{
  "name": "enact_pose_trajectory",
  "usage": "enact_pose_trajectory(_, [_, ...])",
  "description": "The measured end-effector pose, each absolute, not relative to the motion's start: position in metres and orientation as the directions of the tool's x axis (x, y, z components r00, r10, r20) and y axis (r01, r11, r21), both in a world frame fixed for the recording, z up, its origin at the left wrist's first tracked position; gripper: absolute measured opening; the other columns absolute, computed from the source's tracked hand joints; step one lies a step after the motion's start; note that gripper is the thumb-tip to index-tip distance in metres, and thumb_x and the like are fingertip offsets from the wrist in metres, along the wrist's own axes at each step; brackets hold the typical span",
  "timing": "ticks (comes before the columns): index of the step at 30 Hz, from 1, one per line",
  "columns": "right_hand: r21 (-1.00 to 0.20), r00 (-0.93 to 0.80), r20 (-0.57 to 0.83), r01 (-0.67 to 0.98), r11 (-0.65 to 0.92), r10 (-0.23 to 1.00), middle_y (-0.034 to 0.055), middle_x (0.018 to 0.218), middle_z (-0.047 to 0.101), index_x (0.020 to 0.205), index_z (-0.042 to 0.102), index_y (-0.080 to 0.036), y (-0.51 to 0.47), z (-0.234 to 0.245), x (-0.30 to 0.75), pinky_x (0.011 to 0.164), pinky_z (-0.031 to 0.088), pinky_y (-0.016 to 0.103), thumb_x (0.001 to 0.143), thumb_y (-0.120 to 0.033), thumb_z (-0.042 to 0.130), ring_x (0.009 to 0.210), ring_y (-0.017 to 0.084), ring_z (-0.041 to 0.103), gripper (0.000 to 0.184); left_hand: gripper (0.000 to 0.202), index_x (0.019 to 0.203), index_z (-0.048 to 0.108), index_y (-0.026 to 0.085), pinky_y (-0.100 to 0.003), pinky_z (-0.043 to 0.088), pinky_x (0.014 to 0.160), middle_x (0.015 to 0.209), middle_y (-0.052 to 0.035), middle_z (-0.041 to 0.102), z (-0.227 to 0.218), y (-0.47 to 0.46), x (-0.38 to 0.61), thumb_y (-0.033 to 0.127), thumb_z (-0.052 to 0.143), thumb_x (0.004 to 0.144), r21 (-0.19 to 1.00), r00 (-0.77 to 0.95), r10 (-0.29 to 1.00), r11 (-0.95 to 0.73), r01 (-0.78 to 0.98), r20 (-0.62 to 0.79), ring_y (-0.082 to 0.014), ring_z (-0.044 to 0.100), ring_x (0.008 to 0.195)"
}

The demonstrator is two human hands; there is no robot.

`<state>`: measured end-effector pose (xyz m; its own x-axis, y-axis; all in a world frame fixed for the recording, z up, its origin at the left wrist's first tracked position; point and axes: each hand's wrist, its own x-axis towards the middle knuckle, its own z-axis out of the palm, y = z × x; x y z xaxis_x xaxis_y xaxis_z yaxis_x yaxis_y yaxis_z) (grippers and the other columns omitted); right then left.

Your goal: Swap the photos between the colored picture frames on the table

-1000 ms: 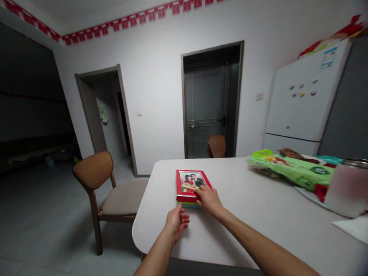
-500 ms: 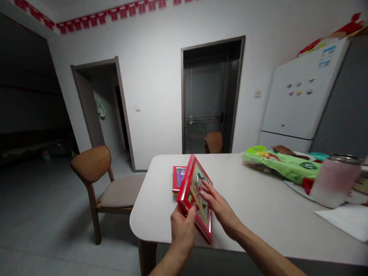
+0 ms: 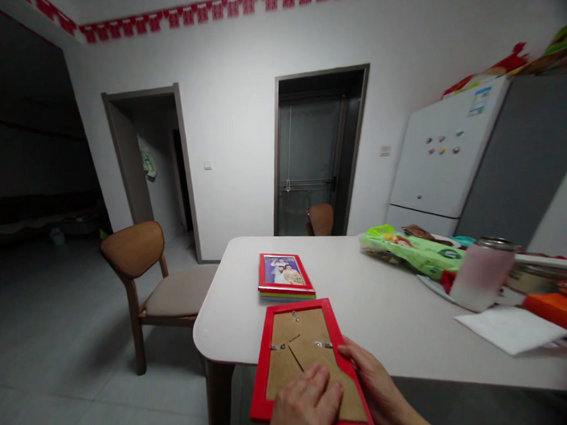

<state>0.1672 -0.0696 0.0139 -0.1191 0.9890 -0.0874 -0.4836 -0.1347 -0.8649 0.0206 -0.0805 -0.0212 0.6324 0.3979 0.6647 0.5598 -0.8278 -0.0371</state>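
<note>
A red picture frame point(image 3: 311, 338) is held back side up at the near edge of the white table point(image 3: 380, 321). Its brown backing board carries small metal clips and a hanging loop. My right hand point(image 3: 373, 377) grips the frame's right edge, thumb on top, other fingers hidden beneath. Across the lower part of the backing rests my left hand point(image 3: 306, 401), its fingers laid on the board and not wrapped around anything. Just beyond lies another red frame point(image 3: 306, 270) with a photo of people facing up, on top of something with a green edge.
On the table's right side are a green snack bag point(image 3: 410, 248), a pinkish jar with a metal lid point(image 3: 483, 274), white paper point(image 3: 511, 328) and an orange box point(image 3: 554, 311). A wooden chair point(image 3: 133, 249) stands to the left. A white fridge point(image 3: 439, 151) is behind.
The held frame has turned from tilted, picture side visible, to back side up, and come lower and nearer. My right hand moved from its face to its edge, my left onto its back.
</note>
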Motion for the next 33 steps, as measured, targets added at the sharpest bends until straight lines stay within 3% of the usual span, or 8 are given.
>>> enact_pose_trajectory(3, [-0.943, -0.107, -0.053, -0.321, -0.085, 0.993, 0.0074, 0.088, 0.066, 0.098, 0.054, -0.013, -0.052, 0.0, 0.174, 0.071, 0.046, 0.032, 0.065, -0.022, 0.046, 0.079, 0.021, 0.06, 0.036, 0.042, 0.11, 0.046, 0.017, -0.029, 0.047, 0.078, 0.11, -0.0095, 0.055, -0.029, -0.074, 0.025, 0.038, 0.042, 0.074, -0.05, 0.667, 0.434, -0.816, 0.576, 0.606, -0.0221, 0.051, 0.101])
enact_pose_trajectory(6, [-1.0, 0.011, 0.009, 0.01, 0.008, 1.0, 0.0066, 0.087, 0.066, 0.097, 0.053, -0.013, -0.033, -0.012, 0.182, 0.07, 0.046, 0.029, 0.06, -0.017, 0.044, 0.078, 0.019, 0.06, 0.039, 0.039, 0.11, 0.046, 0.018, -0.029, 0.046, 0.08, 0.112, -0.0084, 0.054, -0.033, -0.068, 0.031, 0.037, 0.04, 0.077, -0.047, 0.677, 0.47, -0.802, 0.596, 0.567, -0.0215, 0.05, 0.102])
enact_pose_trajectory(10, [-0.855, 0.12, 0.129, 0.516, 0.049, 0.984, 0.0058, 0.087, 0.065, 0.097, 0.054, -0.015, -0.015, -0.017, 0.189, 0.07, 0.044, 0.025, 0.057, -0.014, 0.043, 0.075, 0.017, 0.06, 0.041, 0.034, 0.11, 0.047, 0.019, -0.029, 0.044, 0.084, 0.112, -0.0078, 0.054, -0.036, -0.063, 0.039, 0.033, 0.036, 0.08, -0.018, 0.663, 0.551, -0.762, 0.647, 0.506, -0.0211, 0.048, 0.104])
enact_pose_trajectory(13, [-0.716, 0.086, 0.18, 0.695, 0.07, 0.98, 0.0045, 0.086, 0.065, 0.094, 0.056, -0.017, -0.011, -0.016, 0.19, 0.068, 0.043, 0.022, 0.058, -0.014, 0.043, 0.074, 0.016, 0.059, 0.038, 0.033, 0.111, 0.047, 0.018, -0.03, 0.042, 0.086, 0.113, -0.0081, 0.053, -0.037, -0.062, 0.042, 0.03, 0.035, 0.082, 0.001, 0.662, 0.592, -0.746, 0.666, 0.461, -0.0213, 0.047, 0.106])
enact_pose_trajectory(18, [-0.529, 0.071, 0.212, 0.847, 0.053, 0.975, 0.0084, 0.084, 0.062, 0.094, 0.058, -0.014, -0.011, -0.017, 0.187, 0.069, 0.041, 0.022, 0.059, -0.014, 0.042, 0.077, 0.017, 0.056, 0.038, 0.036, 0.116, 0.042, 0.017, -0.033, 0.039, 0.089, 0.118, -0.0095, 0.048, -0.037, -0.064, 0.046, 0.027, 0.035, 0.082, 0.082, 0.661, 0.649, -0.734, 0.674, 0.377, -0.0222, 0.041, 0.111])
enact_pose_trajectory(23, [-0.497, 0.06, 0.222, 0.866, 0.06, 0.973, 0.0098, 0.091, 0.058, 0.097, 0.058, -0.012, -0.011, -0.017, 0.188, 0.078, 0.037, 0.022, 0.058, -0.015, 0.043, 0.086, 0.017, 0.053, 0.042, 0.05, 0.117, 0.041, 0.017, -0.032, 0.032, 0.095, 0.123, -0.0085, 0.043, -0.023, -0.063, 0.034, 0.033, 0.051, 0.071, 0.311, 0.651, 0.712, -0.701, 0.642, 0.262, -0.0214, 0.037, 0.114])
enact_pose_trajectory(28, [-0.454, -0.016, 0.239, 0.882, 0.127, 0.971, 0.0067, 0.093, 0.057, 0.091, 0.062, -0.018, -0.01, -0.014, 0.189, 0.077, 0.037, 0.021, 0.061, -0.017, 0.045, 0.084, 0.015, 0.053, 0.034, 0.058, 0.12, 0.035, 0.002, -0.036, 0.024, 0.099, 0.127, -0.0173, 0.036, -0.007, -0.037, -0.005, 0.027, 0.047, 0.069, 0.461, 0.309, 0.922, -0.385, 0.799, 0.233, -0.025, 0.03, 0.118])
enact_pose_trajectory(33, [-0.425, -0.003, 0.236, 0.899, 0.106, 0.972, 0.0071, 0.083, 0.059, 0.085, 0.063, -0.019, -0.008, -0.013, 0.184, 0.069, 0.039, 0.023, 0.068, -0.022, 0.043, 0.075, 0.016, 0.054, 0.027, 0.062, 0.122, 0.031, 0.006, -0.031, 0.02, 0.1, 0.129, -0.0125, 0.033, -0.018, -0.017, -0.023, 0.02, 0.047, 0.064, 0.618, 0.202, 0.957, -0.288, 0.732, 0.207, -0.0212, 0.026, 0.12])
